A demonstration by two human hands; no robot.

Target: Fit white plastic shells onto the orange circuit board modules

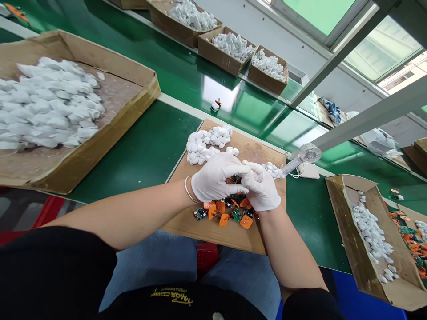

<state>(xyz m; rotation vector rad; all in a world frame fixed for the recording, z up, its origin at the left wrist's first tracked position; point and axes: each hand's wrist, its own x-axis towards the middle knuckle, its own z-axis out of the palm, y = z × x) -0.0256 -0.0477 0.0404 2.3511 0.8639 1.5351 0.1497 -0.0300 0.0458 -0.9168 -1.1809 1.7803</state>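
Observation:
Both my hands wear white gloves and meet over a brown cardboard sheet [233, 235] lying across my lap and the table edge. My left hand [215, 180] is curled, fingers closed against my right hand [262, 189], which is also closed; a small part seems pinched between them, but it is hidden. Just below the hands lies a heap of orange plugs with green circuit boards [227, 212]. A pile of white plastic shells [205, 144] sits on the sheet beyond my left hand. A smaller cluster of white shells [274, 170] lies right of the hands.
A large cardboard tray of white shells [46, 106] stands at left on the green table [147, 151]. Another box with white shells [373, 235] is at right, beside orange and green parts [412, 242]. Three boxes of shells [233, 46] line the far side. A tape roll [308, 154] lies nearby.

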